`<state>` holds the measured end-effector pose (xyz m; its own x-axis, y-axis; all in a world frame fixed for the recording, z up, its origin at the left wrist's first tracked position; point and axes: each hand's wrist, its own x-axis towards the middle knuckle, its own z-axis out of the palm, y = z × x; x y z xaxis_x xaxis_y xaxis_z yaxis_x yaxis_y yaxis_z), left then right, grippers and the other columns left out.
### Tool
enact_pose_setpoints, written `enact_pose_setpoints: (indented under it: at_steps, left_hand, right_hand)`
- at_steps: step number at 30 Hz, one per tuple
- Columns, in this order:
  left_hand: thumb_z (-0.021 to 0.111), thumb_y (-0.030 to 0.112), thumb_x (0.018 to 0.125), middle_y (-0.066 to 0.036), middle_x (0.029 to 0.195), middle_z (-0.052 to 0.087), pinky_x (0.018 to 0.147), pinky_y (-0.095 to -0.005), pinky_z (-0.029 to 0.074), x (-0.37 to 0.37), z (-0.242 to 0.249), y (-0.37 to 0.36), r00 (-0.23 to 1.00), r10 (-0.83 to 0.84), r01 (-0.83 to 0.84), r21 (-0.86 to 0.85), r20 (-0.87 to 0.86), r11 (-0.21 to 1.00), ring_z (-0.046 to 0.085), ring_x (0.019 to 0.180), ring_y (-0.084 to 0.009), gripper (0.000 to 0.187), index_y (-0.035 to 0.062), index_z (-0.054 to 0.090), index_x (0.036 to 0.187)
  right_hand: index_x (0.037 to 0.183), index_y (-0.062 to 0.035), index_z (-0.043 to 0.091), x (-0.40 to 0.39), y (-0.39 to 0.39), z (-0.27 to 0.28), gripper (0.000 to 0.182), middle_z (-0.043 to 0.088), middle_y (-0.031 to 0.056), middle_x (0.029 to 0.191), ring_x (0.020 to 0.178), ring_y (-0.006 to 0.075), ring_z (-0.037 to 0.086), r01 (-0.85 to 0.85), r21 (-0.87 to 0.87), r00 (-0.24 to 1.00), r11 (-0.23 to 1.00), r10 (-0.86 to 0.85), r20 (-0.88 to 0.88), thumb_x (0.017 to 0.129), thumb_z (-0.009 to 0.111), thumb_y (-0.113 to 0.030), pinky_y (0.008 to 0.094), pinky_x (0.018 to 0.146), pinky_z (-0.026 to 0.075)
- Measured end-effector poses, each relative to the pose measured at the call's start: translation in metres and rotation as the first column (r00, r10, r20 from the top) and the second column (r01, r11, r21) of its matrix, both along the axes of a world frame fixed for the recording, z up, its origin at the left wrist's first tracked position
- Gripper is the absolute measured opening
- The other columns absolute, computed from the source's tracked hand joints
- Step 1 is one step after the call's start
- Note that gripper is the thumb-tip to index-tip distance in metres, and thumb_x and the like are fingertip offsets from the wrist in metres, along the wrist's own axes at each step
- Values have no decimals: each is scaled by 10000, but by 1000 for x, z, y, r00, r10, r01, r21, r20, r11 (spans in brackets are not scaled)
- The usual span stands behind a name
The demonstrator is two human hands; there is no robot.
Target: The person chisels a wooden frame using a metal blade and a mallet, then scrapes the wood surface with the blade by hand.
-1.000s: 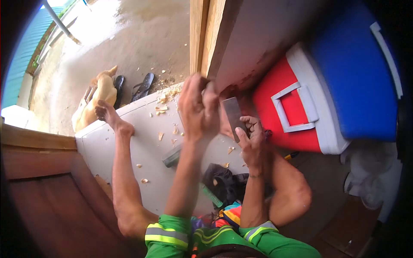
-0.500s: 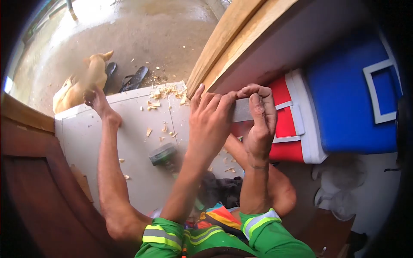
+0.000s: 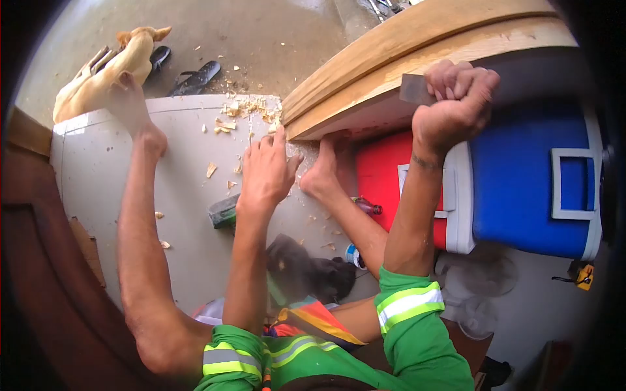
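My right hand (image 3: 458, 98) is raised beside the wooden door edge (image 3: 417, 49), its fingers curled around a flat grey rectangular plate (image 3: 413, 90). The plate looks like a scraper blade; part of it is hidden in my fingers. Lower down, my left hand (image 3: 266, 171) hovers over the tiled floor near the bottom corner of the wood, fingers extended, thumb apart, holding nothing. Pale wood shavings (image 3: 251, 111) lie scattered by that corner. Between my legs rest a green block with a dark top (image 3: 223, 212) and a dark cloth (image 3: 319, 274).
A red cooler (image 3: 378, 176) and a blue cooler (image 3: 521, 189) stand at right, with a brown bottle (image 3: 368, 206) near my leg. A yellow tape measure (image 3: 584, 276) lies far right. A dog (image 3: 107, 81) and black sandals (image 3: 195, 79) are beyond the tiled step (image 3: 98, 140).
Both hands were together on the grey plate at the wood's lower end. My left hand has let go and dropped left; my right hand has carried the plate up and right along the wood.
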<state>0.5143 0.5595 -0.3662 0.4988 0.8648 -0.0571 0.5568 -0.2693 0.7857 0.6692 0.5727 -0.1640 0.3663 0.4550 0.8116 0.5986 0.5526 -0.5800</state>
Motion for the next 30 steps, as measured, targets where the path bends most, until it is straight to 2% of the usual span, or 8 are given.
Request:
enact_pose_setpoints:
  at_steps: [10,12,14,16,21,23,29,30]
  left_hand:
    - [650,381,960,-280,1242,623,1017,-480,458,-1,-28,-1,995,-5,27,-215,102,976,581,1169,-437,618,25,504,1443]
    - [654,373,960,-281,1247,622,1020,-479,458,-2,-29,-2,994,-1,29,-245,114,969,579,1181,-435,610,25,509,1440]
    - [655,365,960,-274,1253,624,1019,-475,460,0,-30,-4,993,4,27,-257,120,966,581,1179,-432,604,24,511,1438]
    - [654,359,963,-267,1256,627,1017,-472,461,2,-32,-1,990,9,27,-256,138,966,583,1179,-426,597,24,513,1436]
    - [646,350,970,-256,1267,629,1022,-463,460,1,-34,-4,986,7,45,-311,165,949,587,1193,-408,583,22,515,1434]
    - [638,351,975,-250,1280,627,1029,-461,457,4,-32,-4,985,-6,59,-304,171,951,586,1200,-403,581,22,513,1437]
    - [624,363,983,-235,1293,632,1040,-457,450,0,-34,-3,984,0,62,-342,178,938,586,1209,-394,575,29,515,1438]
    - [624,364,983,-233,1291,634,1040,-457,450,1,-31,-3,984,-7,70,-348,178,935,587,1208,-393,573,31,517,1436]
  right_hand:
    - [663,-91,342,-4,16,-44,509,380,7,522,473,113,338,163,17,944,986,-161,289,1088,357,-369,282,454,261]
    - [672,-82,351,-8,5,-26,517,400,14,524,474,113,346,93,-40,990,995,-88,113,1087,341,-391,283,459,268]
    - [687,-75,370,10,22,-56,511,394,37,537,479,123,359,278,132,872,951,-308,381,1087,334,-390,280,454,290]
    - [686,-79,375,16,15,-67,520,413,41,556,477,127,361,152,-96,944,984,-116,308,1090,327,-404,271,445,304]
    - [724,-71,400,37,7,-40,492,475,51,588,476,133,417,52,95,814,994,-97,573,1106,294,-362,259,429,331]
    - [718,-82,404,20,15,-70,469,487,42,587,475,129,400,207,-87,934,974,-170,315,1104,314,-333,244,433,328]
    - [793,-88,422,35,15,-27,377,487,26,593,479,124,407,21,166,753,986,-125,646,1095,344,-299,254,419,320]
    - [783,-87,433,34,15,-49,392,497,36,591,462,132,403,142,20,868,990,-134,478,1096,330,-299,259,416,326]
